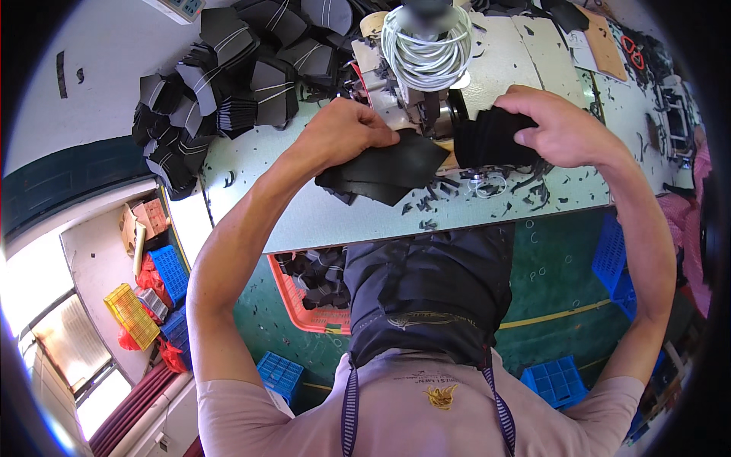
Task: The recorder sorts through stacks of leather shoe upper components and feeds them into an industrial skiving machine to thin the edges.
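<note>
My left hand pinches a few flat black cut pieces between thumb and fingers at the table's near edge, left of the machine. On the other side of the machine, my right hand is closed around a fanned stack of black pieces. Between the two hands stands the head of a small bench machine, partly covered by a coil of pale cord. Its working point is partly hidden behind the pieces.
Banded bundles of dark pieces are heaped at the table's back left. Black scraps litter the pale tabletop. Red-handled scissors lie far right. An orange basket sits below the table; blue crates stand on the floor.
</note>
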A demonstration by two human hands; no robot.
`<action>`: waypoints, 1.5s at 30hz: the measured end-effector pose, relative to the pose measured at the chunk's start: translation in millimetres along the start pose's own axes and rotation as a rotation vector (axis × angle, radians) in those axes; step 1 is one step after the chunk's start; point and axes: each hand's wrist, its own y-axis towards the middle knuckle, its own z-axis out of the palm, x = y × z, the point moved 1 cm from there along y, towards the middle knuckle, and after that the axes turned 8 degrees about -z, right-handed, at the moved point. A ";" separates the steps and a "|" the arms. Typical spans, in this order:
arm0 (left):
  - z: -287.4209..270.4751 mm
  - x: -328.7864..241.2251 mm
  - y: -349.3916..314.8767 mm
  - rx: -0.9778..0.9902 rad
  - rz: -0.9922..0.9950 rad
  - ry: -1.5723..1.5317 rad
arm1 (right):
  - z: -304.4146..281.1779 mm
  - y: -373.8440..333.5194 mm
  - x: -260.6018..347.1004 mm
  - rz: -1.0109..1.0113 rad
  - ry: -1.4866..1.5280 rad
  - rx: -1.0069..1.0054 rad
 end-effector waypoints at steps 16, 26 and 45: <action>6.3 -1.7 -8.2 -0.079 -0.025 -0.038 | -4.8 0.9 13.3 0.047 0.020 0.014; 21.1 -4.2 -4.6 -0.196 0.051 -0.131 | 1.7 16.9 15.4 -0.102 0.026 0.106; 65.8 155.4 35.0 -0.635 -0.373 -0.406 | 88.8 -16.9 50.7 -0.175 0.410 -1.012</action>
